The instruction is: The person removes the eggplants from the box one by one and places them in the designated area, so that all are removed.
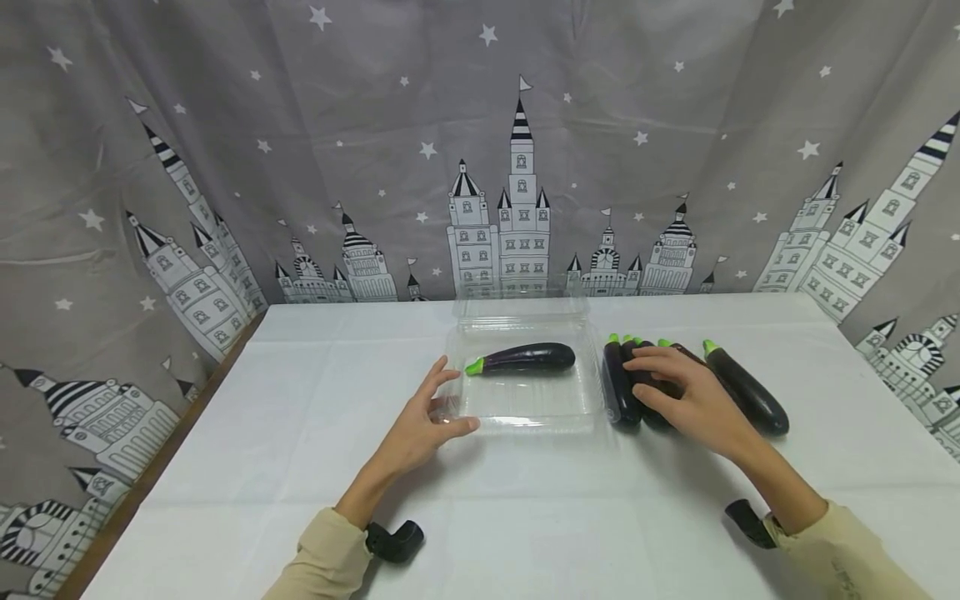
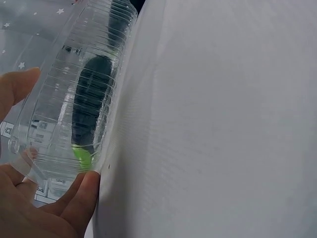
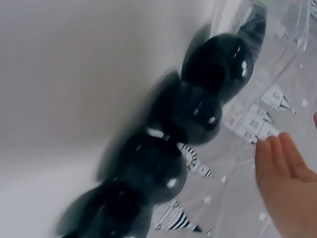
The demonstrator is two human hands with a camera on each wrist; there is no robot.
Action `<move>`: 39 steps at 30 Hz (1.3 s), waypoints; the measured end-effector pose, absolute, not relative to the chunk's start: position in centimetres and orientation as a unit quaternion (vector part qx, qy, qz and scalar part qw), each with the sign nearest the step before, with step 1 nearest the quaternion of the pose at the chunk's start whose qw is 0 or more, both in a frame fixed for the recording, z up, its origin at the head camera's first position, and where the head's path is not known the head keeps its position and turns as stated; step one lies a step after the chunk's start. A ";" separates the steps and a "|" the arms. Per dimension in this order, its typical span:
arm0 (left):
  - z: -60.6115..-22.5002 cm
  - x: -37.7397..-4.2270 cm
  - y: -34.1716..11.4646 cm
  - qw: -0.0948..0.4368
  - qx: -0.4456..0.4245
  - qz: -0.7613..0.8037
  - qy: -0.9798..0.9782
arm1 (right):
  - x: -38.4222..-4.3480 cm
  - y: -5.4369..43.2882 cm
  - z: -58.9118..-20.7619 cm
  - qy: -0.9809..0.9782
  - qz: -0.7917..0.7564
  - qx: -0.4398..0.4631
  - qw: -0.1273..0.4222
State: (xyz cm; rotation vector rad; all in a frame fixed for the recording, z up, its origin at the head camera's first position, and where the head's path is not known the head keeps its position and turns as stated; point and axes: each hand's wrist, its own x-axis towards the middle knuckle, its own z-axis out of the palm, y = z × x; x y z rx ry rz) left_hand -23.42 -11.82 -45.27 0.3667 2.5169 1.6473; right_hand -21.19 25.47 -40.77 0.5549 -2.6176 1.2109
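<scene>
A clear plastic clamshell box (image 1: pixel 525 408) stands at the middle of the table, its lid (image 1: pixel 521 308) raised at the back. Inside it lies one dark purple eggplant (image 1: pixel 528 357), green stem end to the left. My left hand (image 1: pixel 420 421) is at the box's left side, fingers spread, with fingertips (image 2: pixel 89 181) right at the low end wall in the left wrist view. Over a row of eggplants right of the box is my right hand (image 1: pixel 693 400), fingers loosely extended. The nearest eggplant to the box (image 1: pixel 621 387) shows fully; the hand partly hides the middle ones.
The rightmost eggplant (image 1: pixel 746 387) lies slanted, a little apart from the others. White cloth (image 1: pixel 510 525) covers the table. A grey curtain (image 1: pixel 390 125) printed with castles and stars hangs behind it. Dark wrist-worn devices (image 1: pixel 395 542) sit below both hands.
</scene>
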 end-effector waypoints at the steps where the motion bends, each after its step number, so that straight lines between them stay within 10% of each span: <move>1: -45.3 -23.4 -11.8 0.055 0.120 0.542 0.830 | -21.3 25.2 -40.7 -0.887 0.410 0.187 0.102; 39: -45.3 -23.6 -11.1 0.058 0.106 0.542 0.831 | -28.3 14.7 -41.7 -0.875 0.420 0.235 0.045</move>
